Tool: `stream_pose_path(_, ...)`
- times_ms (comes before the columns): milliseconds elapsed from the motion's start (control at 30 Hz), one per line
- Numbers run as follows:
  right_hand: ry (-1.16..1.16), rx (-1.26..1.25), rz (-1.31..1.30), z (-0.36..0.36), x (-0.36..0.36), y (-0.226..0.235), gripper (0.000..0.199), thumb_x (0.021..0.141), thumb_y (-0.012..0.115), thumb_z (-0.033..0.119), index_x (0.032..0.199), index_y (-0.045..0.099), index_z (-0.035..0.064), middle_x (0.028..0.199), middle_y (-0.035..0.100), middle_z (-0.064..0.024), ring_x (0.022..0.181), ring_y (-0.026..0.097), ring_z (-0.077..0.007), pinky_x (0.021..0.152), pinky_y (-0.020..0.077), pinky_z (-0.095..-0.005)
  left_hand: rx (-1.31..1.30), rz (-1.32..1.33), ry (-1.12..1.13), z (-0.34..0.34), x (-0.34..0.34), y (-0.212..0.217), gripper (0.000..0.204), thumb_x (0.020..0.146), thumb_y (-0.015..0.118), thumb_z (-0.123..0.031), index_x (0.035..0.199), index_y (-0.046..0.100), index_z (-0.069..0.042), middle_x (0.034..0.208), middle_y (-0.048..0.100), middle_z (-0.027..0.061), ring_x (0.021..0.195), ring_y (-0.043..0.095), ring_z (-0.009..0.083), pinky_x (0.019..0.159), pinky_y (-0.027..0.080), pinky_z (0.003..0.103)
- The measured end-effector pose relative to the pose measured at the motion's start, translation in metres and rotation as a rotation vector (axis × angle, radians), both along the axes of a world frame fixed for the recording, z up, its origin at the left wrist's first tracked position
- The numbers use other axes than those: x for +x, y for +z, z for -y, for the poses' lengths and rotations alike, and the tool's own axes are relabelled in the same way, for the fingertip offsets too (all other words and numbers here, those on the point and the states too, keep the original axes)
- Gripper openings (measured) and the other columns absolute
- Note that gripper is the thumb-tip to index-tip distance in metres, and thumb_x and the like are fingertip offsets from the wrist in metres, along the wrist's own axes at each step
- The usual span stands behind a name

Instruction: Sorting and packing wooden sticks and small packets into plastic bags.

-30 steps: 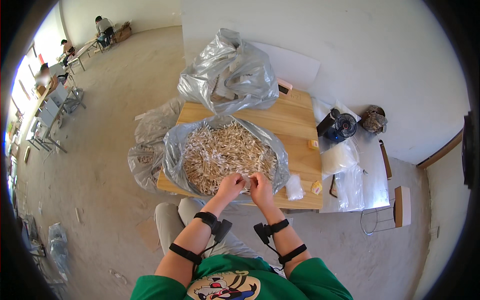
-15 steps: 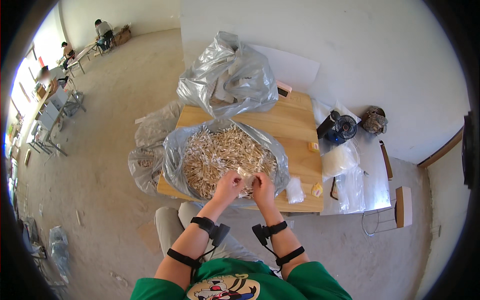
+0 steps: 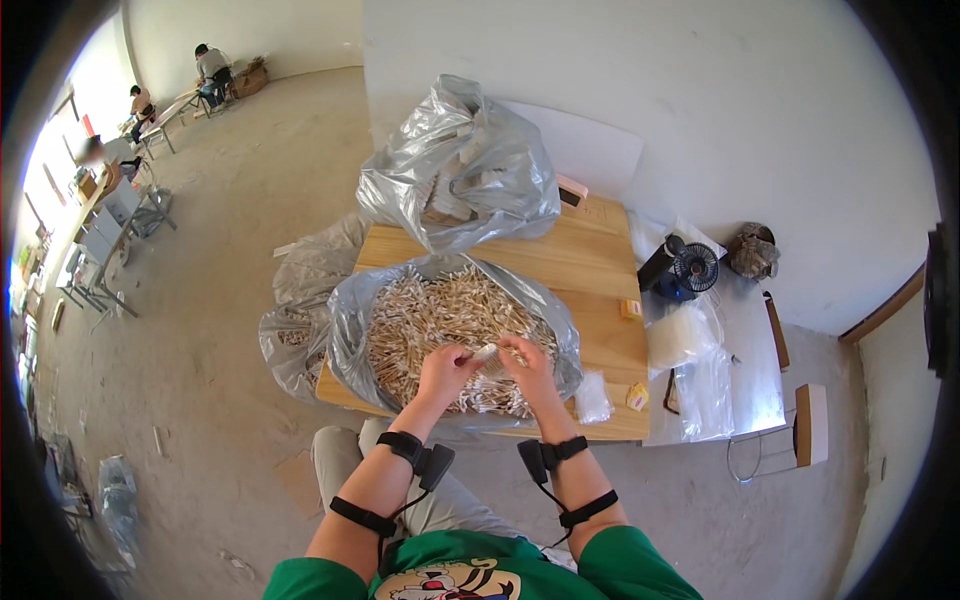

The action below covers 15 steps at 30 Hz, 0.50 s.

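Note:
A big heap of cotton swabs point(image 3: 440, 315) with light brown sticks lies in an opened grey plastic bag point(image 3: 350, 325) on the wooden table. Over the heap's near side, my left hand point(image 3: 445, 376) pinches a small clear plastic bag point(image 3: 487, 357) by its left side. My right hand point(image 3: 530, 370) is at the same bag's right side, fingers bent around its edge. What the small bag contains is too small to make out. A stack of clear bags point(image 3: 593, 397) lies to the right of my right hand.
A second grey bag point(image 3: 460, 180) stands at the table's back. Two small yellow boxes point(image 3: 630, 309) sit on the right part of the wooden table point(image 3: 590, 255). A side table holds a black fan point(image 3: 695, 267) and plastic packs point(image 3: 705, 400). People work at far-left tables.
My hands have stayed over the heap with the small bag. The right hand's fingers have shifted up and inward along it, and the forearms are a little farther apart.

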State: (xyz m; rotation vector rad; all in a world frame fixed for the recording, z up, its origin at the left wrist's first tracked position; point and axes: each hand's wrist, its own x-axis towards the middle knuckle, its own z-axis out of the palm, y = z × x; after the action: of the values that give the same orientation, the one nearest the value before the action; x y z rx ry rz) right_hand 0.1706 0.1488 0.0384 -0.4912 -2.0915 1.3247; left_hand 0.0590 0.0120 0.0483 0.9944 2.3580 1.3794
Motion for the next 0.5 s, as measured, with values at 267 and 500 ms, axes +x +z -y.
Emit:
stream_pose_path(267, 0.008, -0.053, 0.065, -0.001, -0.021, 0.003, 0.011, 0.081, 0.065, 0.012, 0.086, 0.063, 0.0025, 0.08, 0.065, -0.0104, 0.075, 0.062, -0.0183, 0.067, 0.047, -0.0294, 0.068, -0.093, 0.004, -0.008, -0.005, -0.001, 0.017, 0.07, 0.073, -0.015, 0.072, 0.063, -0.001, 0.071, 0.058, 0.0106, 0.063, 0.058, 0.0236, 0.056, 0.044, 0.033)
stream_pose_path(500, -0.085, -0.097, 0.046, 0.001, -0.035, 0.015, 0.011, 0.082, 0.064, 0.012, 0.081, 0.062, 0.0013, 0.074, 0.063, -0.0082, 0.067, 0.058, -0.013, 0.063, 0.0462, -0.0268, 0.143, -0.109, 0.007, -0.017, -0.007, 0.005, 0.015, 0.077, 0.066, -0.013, 0.075, 0.059, -0.001, 0.071, 0.06, 0.0152, 0.067, 0.059, 0.0314, 0.06, 0.045, 0.037)
